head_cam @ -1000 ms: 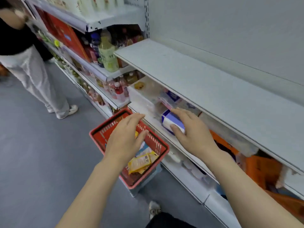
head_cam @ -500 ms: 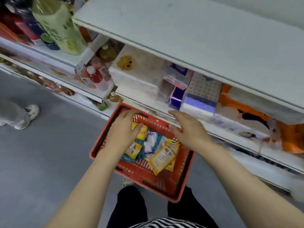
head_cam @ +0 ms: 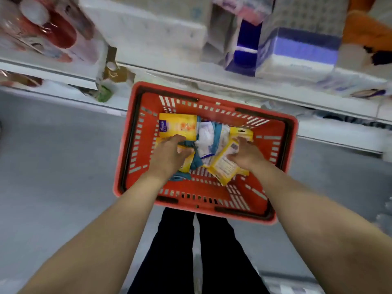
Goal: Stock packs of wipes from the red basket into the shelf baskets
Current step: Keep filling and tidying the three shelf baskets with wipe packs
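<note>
Grey floor [head_cam: 53, 166]: smooth and matt, the ground on which the red basket is seen from above.
Shelving [head_cam: 212, 73]: white metal edges across the top of the view; blurred white and blue boxed packs [head_cam: 297, 49] are stacked on it, and no shelf basket can be made out clearly.
Red basket [head_cam: 135, 145]: rigid slotted plastic, rectangular, set just below the shelf edge and between the two forearms.
Packs of wipes [head_cam: 206, 141]: soft, glossy flat pouches in yellow, white and teal, heaped loosely in the middle of the basket.
Yellow pack at the far left [head_cam: 178, 126]: lies flat, its long axis running left to right, just beyond the left fingertips.
Yellow pack at the right [head_cam: 224, 166]: tilted, label side up, its long axis running from the hand toward the near wall.
Left hand [head_cam: 169, 155]: lowered onto the heap, fingers curled over a pack; a firm hold cannot be confirmed.
Right hand [head_cam: 246, 153]: fingers curled round the edge of the tilted pack.
Deciding relation: each hand is judged nearest to its own side's pack, so no crossing is needed.
</note>
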### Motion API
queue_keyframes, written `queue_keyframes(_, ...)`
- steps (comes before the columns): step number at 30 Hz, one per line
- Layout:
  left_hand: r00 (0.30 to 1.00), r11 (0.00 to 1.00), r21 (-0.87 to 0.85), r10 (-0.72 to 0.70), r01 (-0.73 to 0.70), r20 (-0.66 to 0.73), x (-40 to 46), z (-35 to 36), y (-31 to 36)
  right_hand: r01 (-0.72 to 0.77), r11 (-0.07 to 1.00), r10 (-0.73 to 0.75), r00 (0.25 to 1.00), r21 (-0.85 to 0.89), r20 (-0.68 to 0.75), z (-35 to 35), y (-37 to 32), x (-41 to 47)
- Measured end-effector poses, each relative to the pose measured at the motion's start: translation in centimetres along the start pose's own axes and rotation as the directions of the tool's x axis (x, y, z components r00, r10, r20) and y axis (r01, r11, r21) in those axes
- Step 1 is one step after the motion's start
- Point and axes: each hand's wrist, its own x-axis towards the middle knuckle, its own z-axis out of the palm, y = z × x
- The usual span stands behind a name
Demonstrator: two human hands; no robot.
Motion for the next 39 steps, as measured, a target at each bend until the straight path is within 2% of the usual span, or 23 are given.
queue_keyframes(2,1.0,0.999,-0.031,-0.015,0.016,0.016,0.0,1.2,-0.8,-0.052,0.998,0.052,0.998,-0.02,0.024,1.1,0.7,0.5)
queue_keyframes(4,0.999,0.998,-0.059,-0.026,0.029,0.041,-0.4,2.2,-1.3,-0.037,0.999,0.037,0.999,0.014,0.036,2.0,1.3,0.6)
queue_keyframes(6,0.998,0.996,-0.076,-0.03,0.034,0.05,-0.7,2.9,-1.4,0.001,0.978,-0.007,1.0,0.211,0.027,2.4,1.5,0.1)
queue_keyframes(8,0.997,0.989,-0.135,-0.044,0.052,0.061,-1.0,3.4,-1.0,0.039,0.893,-0.042,0.999,0.448,-0.002,1.8,1.5,-0.8)
queue_keyframes(10,0.995,0.971,-0.229,-0.052,0.07,0.085,-1.2,3.5,-0.2,0.054,0.783,-0.102,0.994,0.619,0.042,0.3,1.1,-2.5)
queue_keyframes(13,0.991,0.934,-0.344,-0.06,0.097,0.119,-1.3,3.5,1.0,0.04,0.66,-0.189,0.975,0.75,0.114,-1.4,0.6,-4.3)
queue_keyframes(16,0.979,0.865,-0.467,-0.115,0.182,0.168,-1.0,3.3,1.2,0.076,0.675,-0.173,0.983,0.734,0.057,-1.4,0.2,-3.9)
queue_keyframes(18,0.975,0.86,-0.461,-0.171,0.217,0.139,-1.0,3.3,0.9,0.081,0.741,-0.055,0.997,0.667,-0.059,-0.5,0.5,-2.4)
queue_keyframes(21,0.961,0.847,-0.472,-0.275,0.245,0.006,-1.3,3.4,-0.1,-0.013,0.866,0.139,0.966,0.5,-0.217,0.7,1.5,-0.6)
queue_keyframes(25,0.926,0.788,-0.548,-0.372,0.281,-0.059,-2.1,3.4,-1.5,-0.099,0.854,0.219,0.959,0.511,-0.179,2.7,1.8,1.1)
queue_keyframes(30,0.91,0.771,-0.574,-0.401,0.274,-0.104,-3.0,3.4,-2.2,-0.177,0.941,0.252,0.936,0.289,-0.247,3.6,0.7,2.2)
queue_keyframes(36,0.915,0.756,-0.606,-0.388,0.248,-0.11,-4.4,3.2,-1.7,-0.094,0.906,0.202,0.953,0.414,-0.227,3.3,1.7,1.5)
queue_keyframes(39,0.921,0.747,-0.629,-0.37,0.216,-0.124,-5.3,2.8,-1.1,-0.034,0.827,0.203,0.949,0.561,-0.242,2.7,1.6,0.3)
